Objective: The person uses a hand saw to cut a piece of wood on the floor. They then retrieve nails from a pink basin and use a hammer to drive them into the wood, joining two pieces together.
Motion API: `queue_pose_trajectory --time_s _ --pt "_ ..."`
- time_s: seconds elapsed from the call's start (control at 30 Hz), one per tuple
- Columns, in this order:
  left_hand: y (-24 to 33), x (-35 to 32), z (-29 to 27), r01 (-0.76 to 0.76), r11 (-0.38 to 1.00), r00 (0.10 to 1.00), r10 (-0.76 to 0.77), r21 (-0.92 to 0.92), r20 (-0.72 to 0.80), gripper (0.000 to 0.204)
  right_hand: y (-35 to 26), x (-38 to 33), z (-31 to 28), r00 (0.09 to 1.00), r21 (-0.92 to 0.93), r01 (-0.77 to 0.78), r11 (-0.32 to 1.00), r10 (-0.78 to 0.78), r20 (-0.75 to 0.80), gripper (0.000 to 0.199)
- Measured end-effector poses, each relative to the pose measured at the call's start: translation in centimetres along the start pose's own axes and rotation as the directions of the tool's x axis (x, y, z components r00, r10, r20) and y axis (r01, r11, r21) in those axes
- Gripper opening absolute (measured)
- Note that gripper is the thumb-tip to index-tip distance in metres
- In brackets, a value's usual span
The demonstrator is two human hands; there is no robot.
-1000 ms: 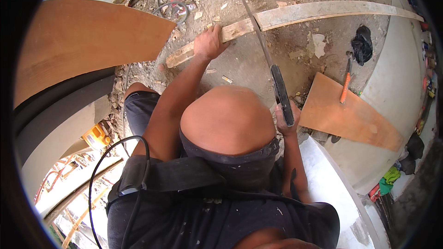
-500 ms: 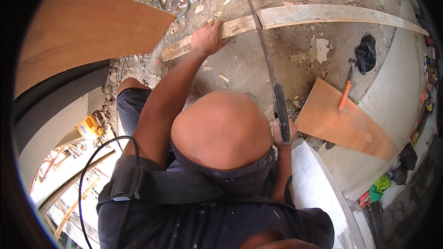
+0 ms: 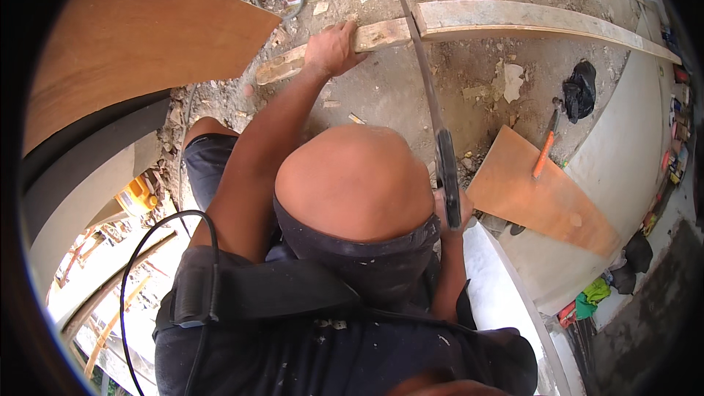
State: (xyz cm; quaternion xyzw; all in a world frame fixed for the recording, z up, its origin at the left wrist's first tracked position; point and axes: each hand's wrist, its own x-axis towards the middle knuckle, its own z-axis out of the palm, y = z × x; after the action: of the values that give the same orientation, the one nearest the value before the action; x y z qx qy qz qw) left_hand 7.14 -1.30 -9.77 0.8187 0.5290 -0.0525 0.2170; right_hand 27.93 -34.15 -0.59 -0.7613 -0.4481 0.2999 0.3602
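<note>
My left hand [image 3: 334, 49] grips the left end of a long, pale wooden plank [image 3: 389, 32], its fingers curled over the far edge. A hand saw [image 3: 429, 92] lies across the plank, its narrow blade pointing away from me and meeting the wood to the right of that hand. Beyond the blade the plank's wider, lighter part [image 3: 513, 15] runs off to the right. My right hand [image 3: 451, 214] is wrapped around the saw's black handle beside my bent knee; the handle covers part of the fingers.
At left lean a brown plywood sheet [image 3: 147, 29] and dark panels. To the right, a hammer [image 3: 546, 148] with an orange handle rests on a plywood offcut [image 3: 539, 194], near a black plastic bag [image 3: 580, 90]. Wood scraps and a grey cable [image 3: 297, 4] lie on the dirt floor.
The view has shifted a little. Both hands keep their holds on the plank and the saw, and the blade stays at the same place on the wood.
</note>
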Motion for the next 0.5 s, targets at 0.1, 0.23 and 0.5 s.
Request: queue_pose_trajectory --time_s 0.1,0.23,0.5 --pt "0.0 0.5 0.7 -0.002 1.0 1.0 0.002 -0.002 -0.025 0.057 -1.2 6.7 4.4 0.997 0.123 0.067 0.99 -0.063 -0.038 0.011" --pt "1.7 1.3 0.5 -0.034 0.999 0.997 0.037 -0.041 0.067 0.056 -0.7 7.2 2.7 0.999 0.059 -0.024 0.998 0.026 -0.033 0.01" --pt "0.3 0.5 0.9 0.017 1.0 1.0 -0.017 -0.023 -0.006 0.057 -0.2 3.4 1.7 0.998 0.084 -0.066 0.994 0.065 0.013 0.014"
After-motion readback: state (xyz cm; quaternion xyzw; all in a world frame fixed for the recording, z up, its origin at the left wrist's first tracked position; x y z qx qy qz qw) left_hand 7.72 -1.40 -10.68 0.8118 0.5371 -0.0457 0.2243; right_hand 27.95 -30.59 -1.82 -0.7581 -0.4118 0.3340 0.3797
